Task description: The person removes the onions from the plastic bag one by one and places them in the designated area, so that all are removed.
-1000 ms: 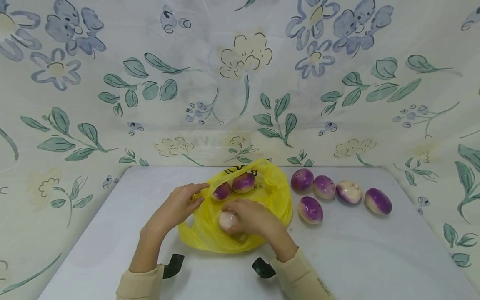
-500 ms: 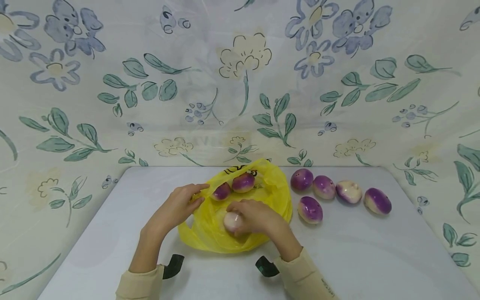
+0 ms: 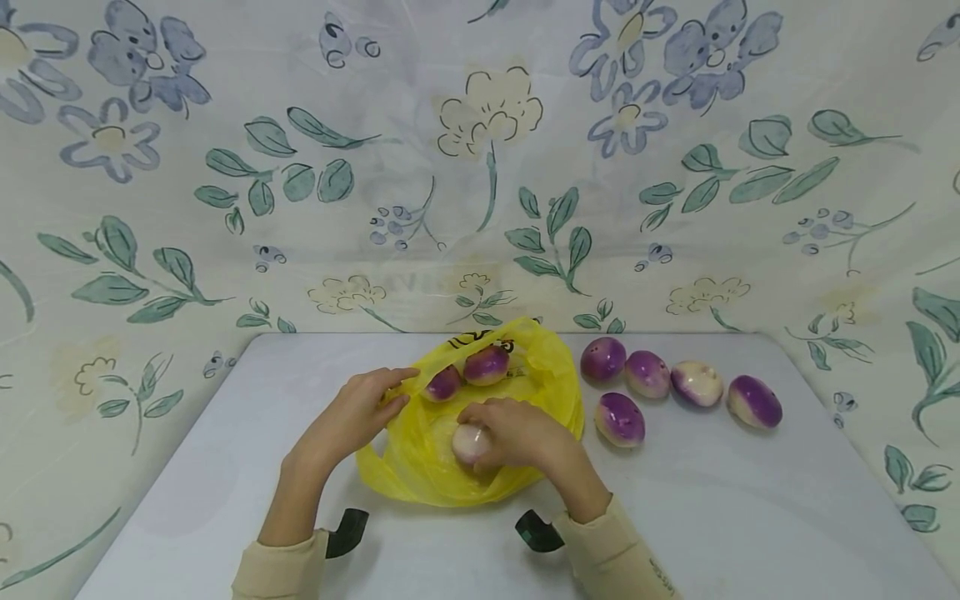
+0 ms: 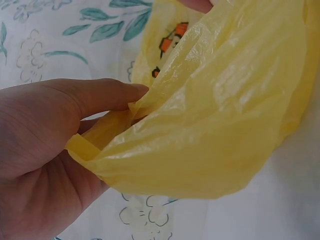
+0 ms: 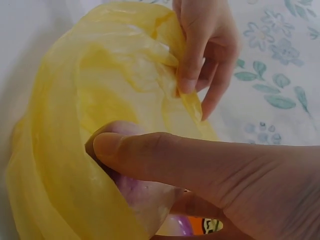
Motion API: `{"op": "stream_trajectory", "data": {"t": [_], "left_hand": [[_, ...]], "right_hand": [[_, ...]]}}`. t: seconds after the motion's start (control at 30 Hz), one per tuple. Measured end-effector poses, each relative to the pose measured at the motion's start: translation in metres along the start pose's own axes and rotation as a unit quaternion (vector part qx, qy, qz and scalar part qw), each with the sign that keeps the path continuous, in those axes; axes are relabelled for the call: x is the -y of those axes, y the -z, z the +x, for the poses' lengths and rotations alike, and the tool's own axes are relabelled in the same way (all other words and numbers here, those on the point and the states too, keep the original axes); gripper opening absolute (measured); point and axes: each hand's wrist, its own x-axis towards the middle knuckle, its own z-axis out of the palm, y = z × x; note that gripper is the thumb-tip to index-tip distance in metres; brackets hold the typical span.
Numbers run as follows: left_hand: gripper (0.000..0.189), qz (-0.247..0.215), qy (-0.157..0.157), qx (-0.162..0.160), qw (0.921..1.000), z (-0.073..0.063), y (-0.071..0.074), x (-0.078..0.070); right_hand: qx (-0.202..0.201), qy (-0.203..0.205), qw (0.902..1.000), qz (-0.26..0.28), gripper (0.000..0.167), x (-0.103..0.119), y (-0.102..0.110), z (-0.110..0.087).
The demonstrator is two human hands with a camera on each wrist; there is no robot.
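A yellow plastic bag (image 3: 408, 479) lies with its mouth open at the middle of the table. At the bag's left rim, my left hand (image 3: 358, 412) pinches the plastic between thumb and fingers, as the left wrist view shows. My right hand (image 3: 521, 433) reaches into the mouth and grips a white and purple turnip (image 3: 468, 444). In the right wrist view the thumb lies across this turnip (image 5: 145, 192), whose lower part is hidden by the bag's edge. Farther back inside the bag sit two purple turnips (image 3: 442, 383), partly covered by its upper edge.
To the right of the bag, several purple and white turnips (image 3: 621, 420) lie loose on the white table (image 3: 712, 517). A floral cloth (image 3: 480, 200) hangs behind the table's back edge. Dark curved pieces (image 3: 347, 533) stick out by both wrists.
My right hand has shifted slightly to the right within the bag's mouth, carrying the turnip with it. The left hand has stayed at the rim.
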Motion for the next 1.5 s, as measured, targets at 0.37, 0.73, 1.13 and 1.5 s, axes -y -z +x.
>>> {"op": "stream_trajectory", "data": {"t": [0.37,0.73,1.13,1.5], "left_hand": [[0.039,0.001,0.004,-0.001,1.0000,-0.001,0.002,0.001],[0.038,0.000,0.004,-0.001,1.0000,-0.001,0.003,0.001],[0.038,0.002,-0.002,-0.006,1.0000,-0.001,0.002,0.003],[0.039,0.001,0.011,0.001,0.9999,-0.002,0.003,0.002]], "right_hand": [[0.007,0.007,0.9999,0.014,0.055,0.002,0.002,-0.001],[-0.004,0.012,0.9999,0.004,0.055,0.002,0.006,-0.005],[-0.021,0.024,0.9994,-0.009,0.057,0.003,0.014,-0.016],[-0.032,0.005,0.9994,-0.011,0.058,-0.011,0.023,-0.028]]}}
